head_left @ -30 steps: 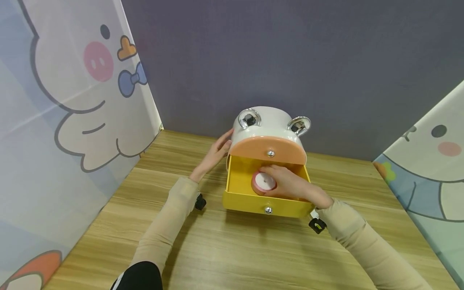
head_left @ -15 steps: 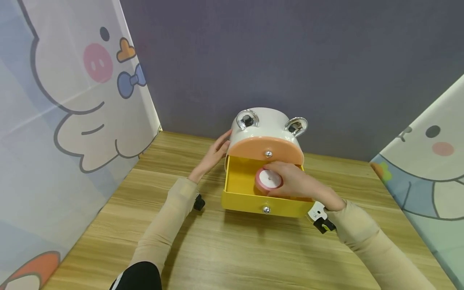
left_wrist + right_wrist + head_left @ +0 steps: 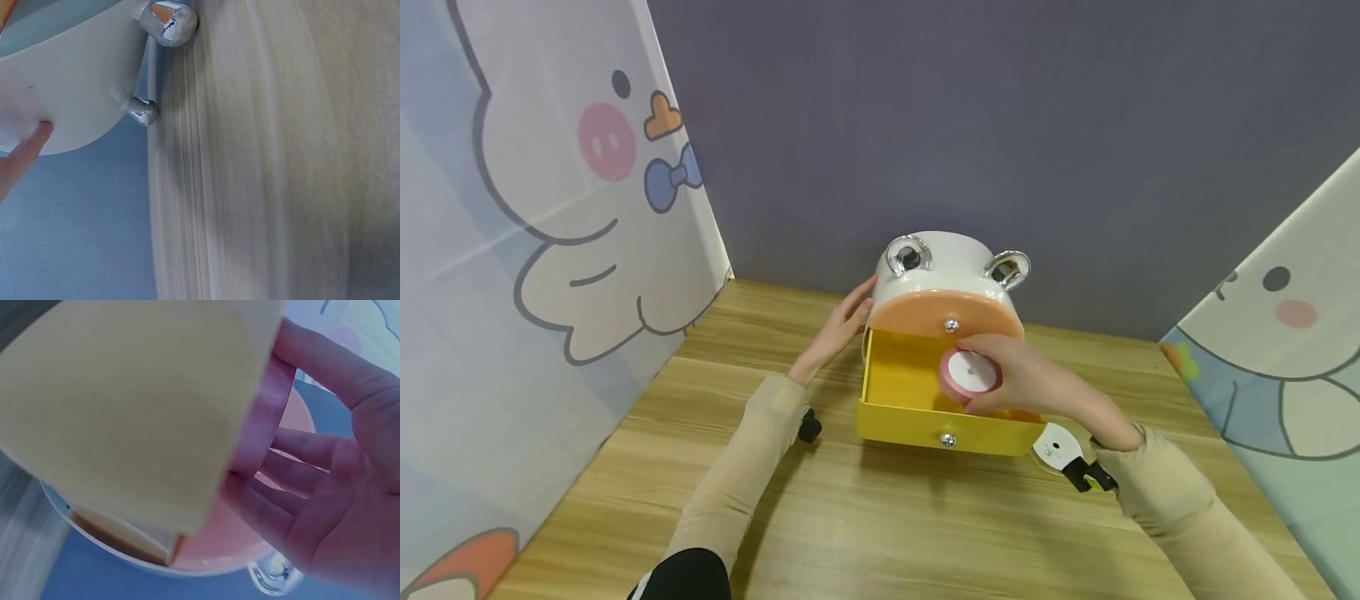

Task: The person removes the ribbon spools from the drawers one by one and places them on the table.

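Observation:
A white, animal-shaped drawer box (image 3: 951, 258) stands at the back of the table, its lower yellow drawer (image 3: 925, 429) pulled out. My right hand (image 3: 1026, 375) pinches a pink ribbon roll (image 3: 972, 372) with a white round side, over the right part of that drawer. In the right wrist view, the thumb and fingers clasp the roll's pink rim (image 3: 265, 422), and the yellow drawer front (image 3: 125, 406) hides part of it. My left hand (image 3: 835, 329) rests its extended fingers against the box's left side; one fingertip touches the white wall (image 3: 69, 94) in the left wrist view.
The orange upper drawer front (image 3: 943, 312) is pushed in and has a silver knob. Two silver rings (image 3: 1007, 269) stick up from the box top. A white round piece with a black clip (image 3: 1067, 458) sits by my right wrist. A grey panel (image 3: 1000, 125) rises behind.
My right hand has moved to the right with the ribbon roll, which now sits farther right over the drawer. The left hand stays against the box.

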`<state>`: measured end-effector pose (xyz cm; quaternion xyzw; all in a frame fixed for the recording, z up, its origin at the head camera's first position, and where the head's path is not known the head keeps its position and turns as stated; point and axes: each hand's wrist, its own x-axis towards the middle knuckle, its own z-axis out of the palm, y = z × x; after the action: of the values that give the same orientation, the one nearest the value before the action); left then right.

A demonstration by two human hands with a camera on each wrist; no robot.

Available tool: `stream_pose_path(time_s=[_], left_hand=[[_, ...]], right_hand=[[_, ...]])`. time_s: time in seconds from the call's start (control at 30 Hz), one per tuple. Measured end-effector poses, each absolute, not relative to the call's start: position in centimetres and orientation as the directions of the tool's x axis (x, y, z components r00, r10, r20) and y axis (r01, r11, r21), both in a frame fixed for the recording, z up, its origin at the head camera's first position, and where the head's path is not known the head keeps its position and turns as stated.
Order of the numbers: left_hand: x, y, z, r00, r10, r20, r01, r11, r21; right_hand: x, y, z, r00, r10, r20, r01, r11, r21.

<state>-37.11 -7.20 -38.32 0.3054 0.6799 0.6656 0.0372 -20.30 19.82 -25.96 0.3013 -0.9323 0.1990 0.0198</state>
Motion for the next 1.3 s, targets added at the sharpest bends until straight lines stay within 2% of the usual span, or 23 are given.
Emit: stream_pose_path(time_s=[0.33, 0.6, 0.8, 1.07, 1.3], left_hand=[[-37.0, -7.3, -38.3, -0.806, 0.472, 0.358, 0.363, -0.084, 0.928], [-36.5, -7.3, -37.4, -0.805, 0.479, 0.350, 0.355, -0.083, 0.931], [-35.6, -7.5, -36.4, -0.805, 0.488, 0.339, 0.348, -0.074, 0.934], [-37.1, -7.1, -38.0, -0.815, 0.461, 0.352, 0.360, -0.075, 0.930], [-37.5, -7.1, -38.5, -0.808, 0.459, 0.370, 0.382, -0.070, 0.922]], right_hand=[[-18.0, 21.7, -23.7, -0.840, -0.504, 0.202, -0.543, 0.784, -0.300], [-16.6, 24.5, -23.5, -0.849, -0.455, 0.270, -0.518, 0.819, -0.247], [-15.7, 27.3, -23.9, -0.882, -0.391, 0.264, -0.453, 0.858, -0.243], [-14.8, 31.6, -25.5, -0.897, -0.329, 0.295, -0.398, 0.892, -0.216], [-14.1, 34.2, -28.1, -0.947, -0.230, 0.224, -0.287, 0.921, -0.264]])
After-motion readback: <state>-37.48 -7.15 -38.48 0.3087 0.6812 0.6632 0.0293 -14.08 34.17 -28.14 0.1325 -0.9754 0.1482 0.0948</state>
